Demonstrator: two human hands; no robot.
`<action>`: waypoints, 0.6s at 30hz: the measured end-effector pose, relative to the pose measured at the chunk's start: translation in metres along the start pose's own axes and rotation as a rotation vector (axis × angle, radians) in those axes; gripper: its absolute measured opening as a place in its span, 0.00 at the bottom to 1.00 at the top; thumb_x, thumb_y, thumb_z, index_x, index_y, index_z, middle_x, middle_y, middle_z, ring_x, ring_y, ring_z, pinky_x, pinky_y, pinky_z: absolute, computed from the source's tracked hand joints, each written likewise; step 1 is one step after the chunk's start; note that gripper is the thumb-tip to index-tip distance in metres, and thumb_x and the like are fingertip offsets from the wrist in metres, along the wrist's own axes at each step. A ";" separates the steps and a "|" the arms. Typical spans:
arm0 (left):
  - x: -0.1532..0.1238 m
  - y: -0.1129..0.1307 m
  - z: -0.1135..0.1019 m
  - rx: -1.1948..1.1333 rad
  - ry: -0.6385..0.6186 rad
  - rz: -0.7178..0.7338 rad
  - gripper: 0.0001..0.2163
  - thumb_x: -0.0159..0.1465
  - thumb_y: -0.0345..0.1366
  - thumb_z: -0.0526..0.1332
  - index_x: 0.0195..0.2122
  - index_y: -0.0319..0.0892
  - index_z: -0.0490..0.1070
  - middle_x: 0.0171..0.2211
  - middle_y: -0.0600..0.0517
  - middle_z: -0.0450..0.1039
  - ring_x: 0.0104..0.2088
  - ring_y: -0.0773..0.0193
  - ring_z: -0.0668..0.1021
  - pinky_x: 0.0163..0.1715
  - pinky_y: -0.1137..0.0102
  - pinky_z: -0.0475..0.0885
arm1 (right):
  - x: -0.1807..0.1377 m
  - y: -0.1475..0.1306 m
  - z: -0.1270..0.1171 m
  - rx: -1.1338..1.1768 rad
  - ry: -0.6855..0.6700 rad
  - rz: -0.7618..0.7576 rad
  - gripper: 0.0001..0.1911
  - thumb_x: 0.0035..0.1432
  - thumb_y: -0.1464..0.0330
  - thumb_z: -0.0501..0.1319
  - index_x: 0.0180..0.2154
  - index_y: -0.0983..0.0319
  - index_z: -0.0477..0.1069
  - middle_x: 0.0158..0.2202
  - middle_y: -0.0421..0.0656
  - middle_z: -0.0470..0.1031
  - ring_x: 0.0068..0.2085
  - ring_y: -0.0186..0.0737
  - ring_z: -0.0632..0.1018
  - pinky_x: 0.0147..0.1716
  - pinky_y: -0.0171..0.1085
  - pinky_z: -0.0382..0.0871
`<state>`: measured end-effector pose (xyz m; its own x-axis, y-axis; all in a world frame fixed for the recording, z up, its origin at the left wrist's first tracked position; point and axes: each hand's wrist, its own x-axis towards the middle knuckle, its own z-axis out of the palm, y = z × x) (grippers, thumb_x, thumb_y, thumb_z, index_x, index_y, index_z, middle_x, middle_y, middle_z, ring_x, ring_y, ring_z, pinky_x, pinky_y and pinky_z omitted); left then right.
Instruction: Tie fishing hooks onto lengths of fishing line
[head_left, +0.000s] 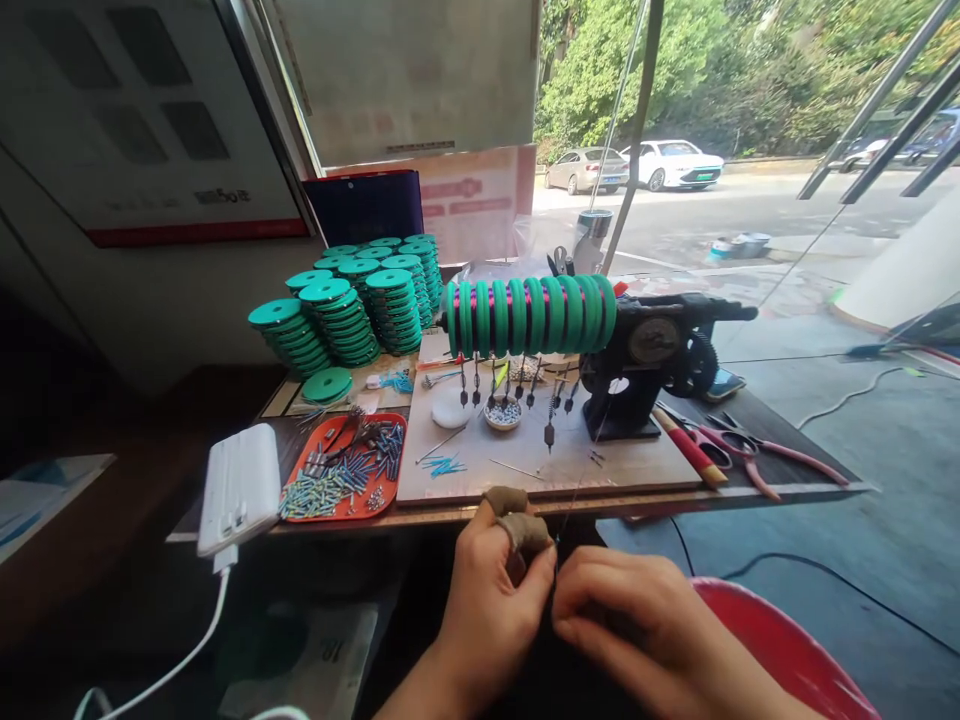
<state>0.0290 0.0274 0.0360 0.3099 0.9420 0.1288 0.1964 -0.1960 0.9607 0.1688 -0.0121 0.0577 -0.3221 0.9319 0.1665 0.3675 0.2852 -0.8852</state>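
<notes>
Just beyond the table's front edge, my left hand [491, 585] pinches a thin line [576, 500], its thumb against fingers wrapped in brown covers [517, 520]. Close beside it, my right hand [630, 610] has its fingers pressed together; what is between them is hidden. The line runs up toward a black cast machine [652, 345]. From that machine a row of green foam spools [532, 315] extends to the left. Several small dark weights [550, 432] hang below the spools on lines.
Stacked green spools [345, 315] stand at the back left. A red tray [397, 470] holds small metal and glowing-coloured pieces. A bowl of beads [502, 413] sits on the board [630, 470]. Pliers [750, 455] lie right, a white power bank [238, 490] left, a red basin [772, 640] below.
</notes>
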 end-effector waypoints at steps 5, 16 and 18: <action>-0.005 -0.011 0.005 -0.223 0.037 -0.153 0.03 0.53 0.31 0.61 0.23 0.40 0.70 0.27 0.53 0.64 0.27 0.67 0.66 0.28 0.74 0.61 | 0.003 0.006 -0.016 0.077 0.213 0.131 0.06 0.53 0.64 0.57 0.30 0.59 0.70 0.25 0.40 0.72 0.26 0.36 0.72 0.26 0.33 0.65; -0.002 -0.014 0.009 -0.230 0.005 -0.175 0.04 0.54 0.32 0.61 0.24 0.40 0.69 0.28 0.53 0.64 0.29 0.66 0.66 0.31 0.73 0.62 | 0.018 0.044 -0.011 0.559 0.031 0.398 0.12 0.45 0.62 0.64 0.25 0.65 0.68 0.20 0.35 0.66 0.20 0.27 0.65 0.20 0.29 0.57; -0.003 -0.015 0.009 -0.217 0.008 -0.178 0.04 0.53 0.32 0.61 0.23 0.39 0.69 0.28 0.53 0.64 0.29 0.66 0.66 0.30 0.73 0.62 | 0.020 0.043 -0.012 0.578 0.011 0.402 0.11 0.45 0.63 0.63 0.25 0.65 0.68 0.20 0.35 0.67 0.20 0.27 0.65 0.21 0.29 0.58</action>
<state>0.0333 0.0255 0.0196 0.2809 0.9586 -0.0459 0.0433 0.0351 0.9984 0.1885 0.0216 0.0283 -0.2490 0.9432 -0.2199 -0.0671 -0.2433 -0.9676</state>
